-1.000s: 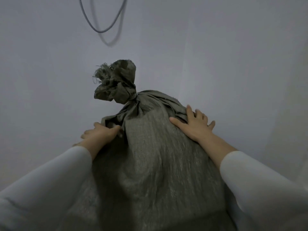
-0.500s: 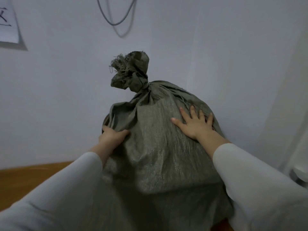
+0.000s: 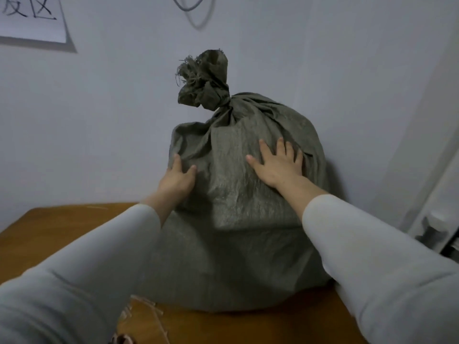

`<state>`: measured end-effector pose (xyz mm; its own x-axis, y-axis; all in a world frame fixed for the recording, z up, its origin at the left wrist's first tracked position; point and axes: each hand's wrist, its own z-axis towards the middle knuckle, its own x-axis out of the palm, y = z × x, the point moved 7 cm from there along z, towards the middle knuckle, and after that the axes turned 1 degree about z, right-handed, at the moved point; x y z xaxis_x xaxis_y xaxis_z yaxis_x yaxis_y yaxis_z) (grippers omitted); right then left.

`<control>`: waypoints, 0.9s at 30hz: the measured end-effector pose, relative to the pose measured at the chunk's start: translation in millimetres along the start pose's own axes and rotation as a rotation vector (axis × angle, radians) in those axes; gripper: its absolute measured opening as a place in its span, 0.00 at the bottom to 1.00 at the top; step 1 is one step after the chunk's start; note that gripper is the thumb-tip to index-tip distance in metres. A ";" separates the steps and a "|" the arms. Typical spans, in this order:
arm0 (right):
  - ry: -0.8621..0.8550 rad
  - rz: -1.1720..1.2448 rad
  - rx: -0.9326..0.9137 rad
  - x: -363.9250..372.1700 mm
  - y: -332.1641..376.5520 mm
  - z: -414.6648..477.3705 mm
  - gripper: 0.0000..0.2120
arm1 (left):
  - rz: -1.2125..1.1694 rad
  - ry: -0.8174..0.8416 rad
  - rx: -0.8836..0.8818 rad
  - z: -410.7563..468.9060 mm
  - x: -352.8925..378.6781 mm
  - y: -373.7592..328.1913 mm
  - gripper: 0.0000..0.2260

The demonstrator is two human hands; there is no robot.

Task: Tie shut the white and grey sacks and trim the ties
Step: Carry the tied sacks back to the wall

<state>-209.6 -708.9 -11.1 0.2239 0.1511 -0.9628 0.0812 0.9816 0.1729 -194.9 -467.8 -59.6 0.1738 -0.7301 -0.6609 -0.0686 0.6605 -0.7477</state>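
A full grey woven sack (image 3: 236, 232) stands upright on a wooden table (image 3: 57, 229) against the wall. Its neck is gathered tight, and a frayed tuft of cloth (image 3: 202, 79) sticks up above the gather. My left hand (image 3: 177, 178) presses flat against the sack's left side, fingers straight. My right hand (image 3: 278, 166) lies spread on the sack's upper front, palm down. Neither hand holds anything. The tie itself is hidden in the folds at the neck.
A white paper sign (image 3: 32, 18) with black characters hangs on the wall at upper left. A grey cable loop (image 3: 191, 6) hangs above the sack. Pale cut strips (image 3: 146, 311) lie on the table near the front edge. A white frame (image 3: 437, 219) stands at the right.
The view has pulled back and down, so the sack sits farther away and the tabletop shows. Both hands stay pressed on the sack; the right hand has slid lower on its front.
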 end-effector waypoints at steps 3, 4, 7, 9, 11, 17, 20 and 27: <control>-0.179 0.054 -0.124 3.9 35.7 -26.8 0.30 | 0.033 -0.043 -0.032 -22.7 -13.0 15.4 0.27; -0.202 0.044 -0.177 7.8 49.5 -36.5 0.29 | 0.060 -0.049 -0.050 -29.7 -18.5 21.6 0.27; -0.234 0.019 -0.328 20.0 91.1 -64.9 0.24 | 0.120 -0.042 -0.084 -49.0 -38.0 44.0 0.26; -0.239 0.033 -0.410 29.9 119.2 -86.4 0.21 | 0.147 -0.018 -0.100 -62.0 -50.7 65.2 0.23; -0.245 0.038 -0.479 41.3 148.7 -111.5 0.19 | 0.157 0.007 -0.108 -77.6 -63.5 90.4 0.21; -0.068 0.092 -0.541 97.1 237.7 -194.4 0.17 | 0.176 0.058 -0.139 -125.4 -103.5 190.0 0.10; 0.057 0.082 -0.517 136.5 273.9 -240.1 0.17 | 0.192 0.068 -0.184 -153.6 -126.2 245.9 0.17; 0.373 0.020 -0.488 225.2 347.2 -348.2 0.15 | 0.204 0.166 -0.328 -230.0 -166.7 380.2 0.19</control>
<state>-469.1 -293.3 -240.2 -0.1417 0.1140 -0.9833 -0.3931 0.9052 0.1615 -475.9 -135.2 -248.6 -0.0342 -0.6261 -0.7790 -0.3992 0.7231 -0.5637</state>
